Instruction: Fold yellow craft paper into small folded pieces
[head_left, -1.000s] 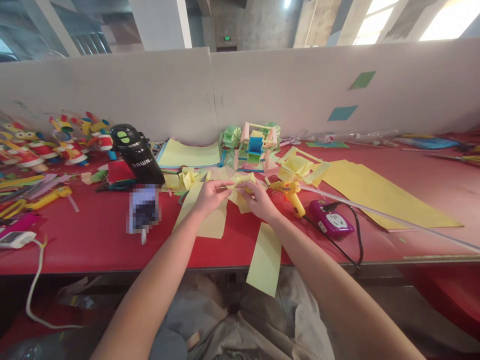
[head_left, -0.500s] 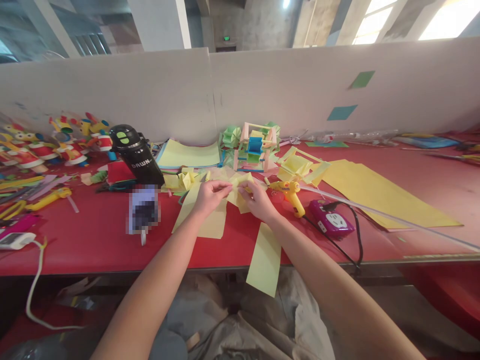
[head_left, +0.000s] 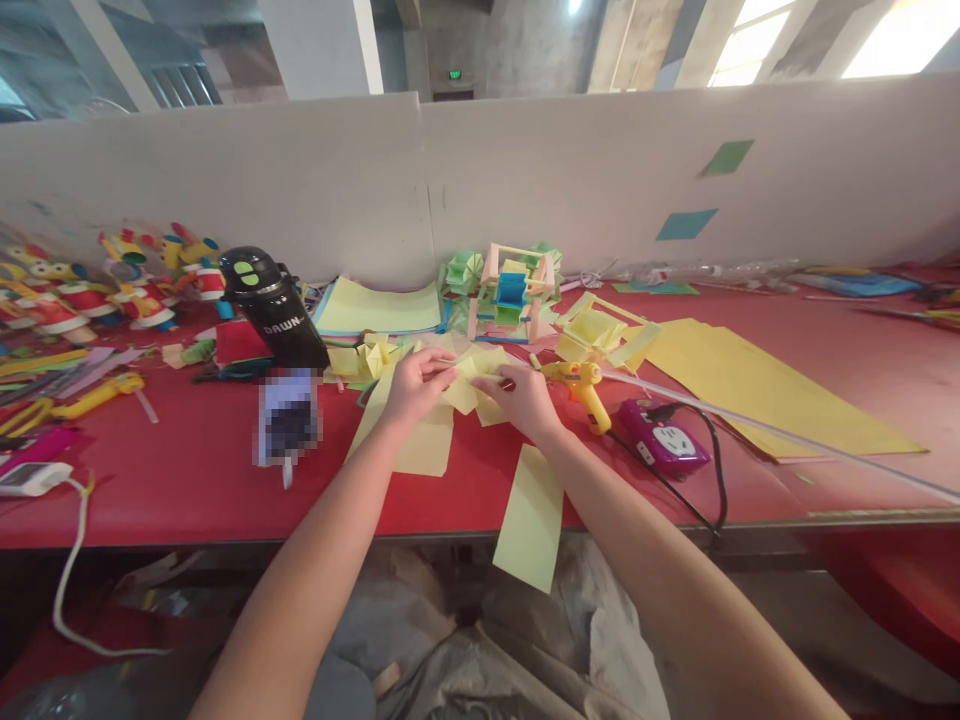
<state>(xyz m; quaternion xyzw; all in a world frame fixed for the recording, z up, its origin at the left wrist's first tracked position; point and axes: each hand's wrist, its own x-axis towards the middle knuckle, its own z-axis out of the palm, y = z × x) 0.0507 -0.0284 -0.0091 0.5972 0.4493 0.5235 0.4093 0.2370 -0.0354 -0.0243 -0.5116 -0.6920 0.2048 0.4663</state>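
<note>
A pale yellow folded paper (head_left: 466, 382) spans the gap between my two hands above the red table. My left hand (head_left: 421, 385) pinches its left side between thumb and fingers. On the opposite side my right hand (head_left: 523, 396) is closed on the same paper. Flat beneath my left hand lies a yellow sheet (head_left: 424, 440). Another pale sheet (head_left: 529, 515) hangs over the table's front edge under my right forearm. Just right of my right hand rests a yellow glue gun (head_left: 583, 385). Exact folds of the held paper are hard to make out.
Behind my hands stands a paper-and-stick model (head_left: 514, 295). A black bottle (head_left: 274, 310) and a blurred phone-like object (head_left: 287, 418) are at left. At right are a purple power socket (head_left: 664, 440) with a black cable, a clear rod and large yellow sheets (head_left: 765, 390).
My hands have moved slightly apart, my left hand leftward and my right hand rightward. The paper between them now shows more openly, with a pointed lower part.
</note>
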